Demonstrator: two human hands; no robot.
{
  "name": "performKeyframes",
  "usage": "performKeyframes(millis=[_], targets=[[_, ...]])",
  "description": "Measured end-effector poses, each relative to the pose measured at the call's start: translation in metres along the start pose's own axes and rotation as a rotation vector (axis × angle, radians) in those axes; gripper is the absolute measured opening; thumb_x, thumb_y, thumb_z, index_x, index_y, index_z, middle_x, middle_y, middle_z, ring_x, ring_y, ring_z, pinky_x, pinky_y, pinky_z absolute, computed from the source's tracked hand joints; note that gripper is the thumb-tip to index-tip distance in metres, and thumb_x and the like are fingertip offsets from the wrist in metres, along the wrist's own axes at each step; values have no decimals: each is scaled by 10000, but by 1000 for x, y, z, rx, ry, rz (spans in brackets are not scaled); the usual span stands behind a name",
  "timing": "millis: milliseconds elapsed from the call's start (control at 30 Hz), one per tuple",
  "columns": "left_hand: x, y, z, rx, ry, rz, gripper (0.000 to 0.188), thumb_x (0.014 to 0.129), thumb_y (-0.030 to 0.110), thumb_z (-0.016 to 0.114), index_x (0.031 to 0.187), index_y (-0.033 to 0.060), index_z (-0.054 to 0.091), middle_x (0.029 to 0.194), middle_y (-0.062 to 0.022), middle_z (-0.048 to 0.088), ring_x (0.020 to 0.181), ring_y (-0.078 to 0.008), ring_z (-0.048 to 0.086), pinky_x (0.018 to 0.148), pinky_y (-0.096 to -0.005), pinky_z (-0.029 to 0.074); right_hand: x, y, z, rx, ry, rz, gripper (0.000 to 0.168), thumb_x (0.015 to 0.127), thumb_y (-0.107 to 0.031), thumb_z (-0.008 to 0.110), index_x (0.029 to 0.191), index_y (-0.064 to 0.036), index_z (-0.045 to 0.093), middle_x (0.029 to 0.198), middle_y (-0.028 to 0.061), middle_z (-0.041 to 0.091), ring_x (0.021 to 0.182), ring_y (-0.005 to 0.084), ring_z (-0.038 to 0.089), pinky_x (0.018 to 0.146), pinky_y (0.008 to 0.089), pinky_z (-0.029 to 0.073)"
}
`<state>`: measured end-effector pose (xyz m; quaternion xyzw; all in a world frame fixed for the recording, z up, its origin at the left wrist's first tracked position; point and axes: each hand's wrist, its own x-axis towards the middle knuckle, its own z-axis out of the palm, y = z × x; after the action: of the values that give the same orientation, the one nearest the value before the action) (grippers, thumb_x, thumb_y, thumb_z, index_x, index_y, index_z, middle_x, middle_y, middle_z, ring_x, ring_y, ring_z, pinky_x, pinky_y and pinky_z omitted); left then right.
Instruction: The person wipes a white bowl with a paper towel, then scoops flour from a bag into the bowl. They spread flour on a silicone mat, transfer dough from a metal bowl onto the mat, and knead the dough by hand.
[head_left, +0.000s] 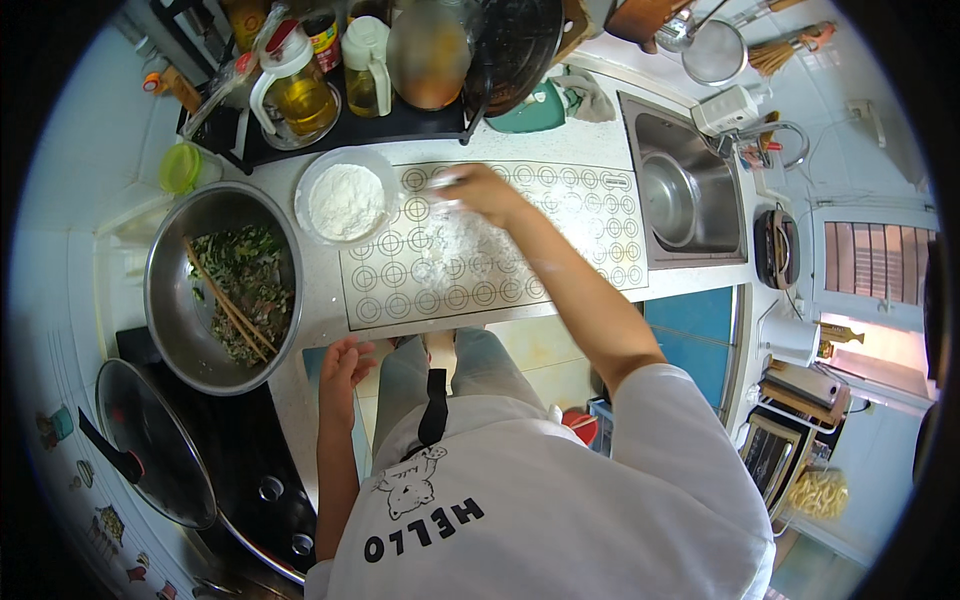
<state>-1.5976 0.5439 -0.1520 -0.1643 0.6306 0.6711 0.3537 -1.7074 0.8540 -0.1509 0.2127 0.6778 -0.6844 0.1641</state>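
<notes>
My right hand is over the printed baking mat, its fingers blurred around something pale that I cannot make out. Loose white flour lies scattered on the mat just below it. To the hand's left stands a clear plastic bowl of flour on the mat's edge. My left hand hangs in front of the counter edge with fingers apart and nothing in it. Left of it is a large steel bowl holding a chopped green filling, with wooden chopsticks resting inside.
Oil jugs and jars stand on a black rack at the back. A green tray lies near the sink, which holds a metal basin. On the black stove at left is a lidded pan.
</notes>
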Motion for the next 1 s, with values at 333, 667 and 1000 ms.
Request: performKeyframes(millis=[333,667,1000], targets=[[13,11,42,32,-96,-10,238,854,166,398,1055,46,437,953,-70,540,779,-117,524,723,-236,389,-24,46,-115,-240,388,-131,199,639,12,607,835,44,594,684,85,593,543,124,533,493,245,437],[5,1,60,48,-92,-16,233,852,170,399,1048,50,437,951,-71,542,766,-117,529,719,-241,392,-5,60,-160,-59,474,-91,236,649,22,589,880,61,556,681,127,590,566,148,570,480,225,450],[10,-2,87,97,-119,-15,257,851,204,396,1059,58,437,953,-68,554,780,-109,531,717,-233,389,-105,92,-272,-176,617,84,215,711,56,464,917,87,519,789,130,581,689,156,577,576,215,461]])
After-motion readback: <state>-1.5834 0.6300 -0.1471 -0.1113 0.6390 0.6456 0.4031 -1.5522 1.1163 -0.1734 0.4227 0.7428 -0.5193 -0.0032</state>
